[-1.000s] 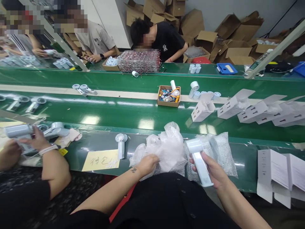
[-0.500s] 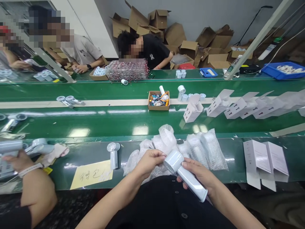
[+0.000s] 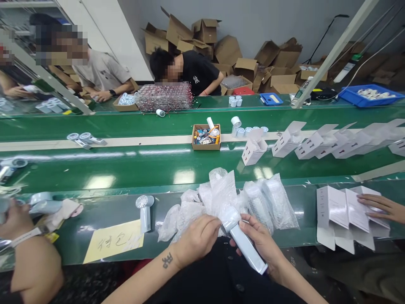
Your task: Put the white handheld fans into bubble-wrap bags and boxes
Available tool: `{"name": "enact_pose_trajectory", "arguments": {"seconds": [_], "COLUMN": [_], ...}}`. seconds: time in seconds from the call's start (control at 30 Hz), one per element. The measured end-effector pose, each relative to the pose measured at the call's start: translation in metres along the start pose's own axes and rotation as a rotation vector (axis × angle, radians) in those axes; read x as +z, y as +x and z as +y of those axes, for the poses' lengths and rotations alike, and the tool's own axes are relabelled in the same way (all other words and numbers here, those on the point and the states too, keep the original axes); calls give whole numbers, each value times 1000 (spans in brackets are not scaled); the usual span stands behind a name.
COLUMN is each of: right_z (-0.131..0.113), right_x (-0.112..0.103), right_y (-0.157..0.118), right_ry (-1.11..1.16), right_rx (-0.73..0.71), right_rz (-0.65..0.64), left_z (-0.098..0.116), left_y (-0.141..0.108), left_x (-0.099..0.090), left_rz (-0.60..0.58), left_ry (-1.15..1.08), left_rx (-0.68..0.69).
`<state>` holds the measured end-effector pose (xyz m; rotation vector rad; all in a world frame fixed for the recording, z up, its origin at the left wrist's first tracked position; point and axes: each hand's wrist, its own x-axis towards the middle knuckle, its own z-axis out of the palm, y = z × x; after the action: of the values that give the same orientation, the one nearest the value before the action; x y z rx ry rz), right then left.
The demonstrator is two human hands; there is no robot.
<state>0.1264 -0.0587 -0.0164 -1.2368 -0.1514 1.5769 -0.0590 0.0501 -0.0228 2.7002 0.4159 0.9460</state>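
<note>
A light blue handheld fan (image 3: 248,248) slants down to the right in front of my body, with its round head inside a clear bubble bag (image 3: 224,194). Wrapped around the fan near its neck, my right hand (image 3: 257,236) holds it from the right. My left hand (image 3: 202,234) is closed in a pinch at the bag's edge, left of the fan head. Several bagged fans (image 3: 276,202) lie just behind and right of my hands, and loose bubble bags (image 3: 188,213) lie to the left.
A bare fan (image 3: 145,213) lies by a yellow paper sign (image 3: 115,242). White boxes (image 3: 340,207) stand at the right, touched by another person's hand (image 3: 381,207). A co-worker's arm (image 3: 34,249) is at the left. Open boxes (image 3: 255,147) and a parts box (image 3: 206,138) stand on the green belt.
The fan's head has gone into a bubble bag, and my left hand has turned palm-down at its edge. Another person's hand and one more white box have appeared at the right.
</note>
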Motion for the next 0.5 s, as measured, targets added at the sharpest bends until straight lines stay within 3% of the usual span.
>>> {"name": "enact_pose_trajectory", "arguments": {"seconds": [0.1,0.27,0.43,0.5], "right_z": [-1,-11,-2,0], "right_x": [8,17,9,4], "right_y": [-2,-1,13,19], "right_ry": [42,73,-16,-51], "right_rx": [24,-9,-9,-3], "right_rz": [44,134,175,189], "left_z": [-9,-10,18,23], "left_y": [4,19,27,35], "left_x": [15,33,26,23], "left_rz": [-40,-49,-258,-250], "left_ry": [-28,34,-211,-283], "left_rx": [-108,-448,-220,-283]}}
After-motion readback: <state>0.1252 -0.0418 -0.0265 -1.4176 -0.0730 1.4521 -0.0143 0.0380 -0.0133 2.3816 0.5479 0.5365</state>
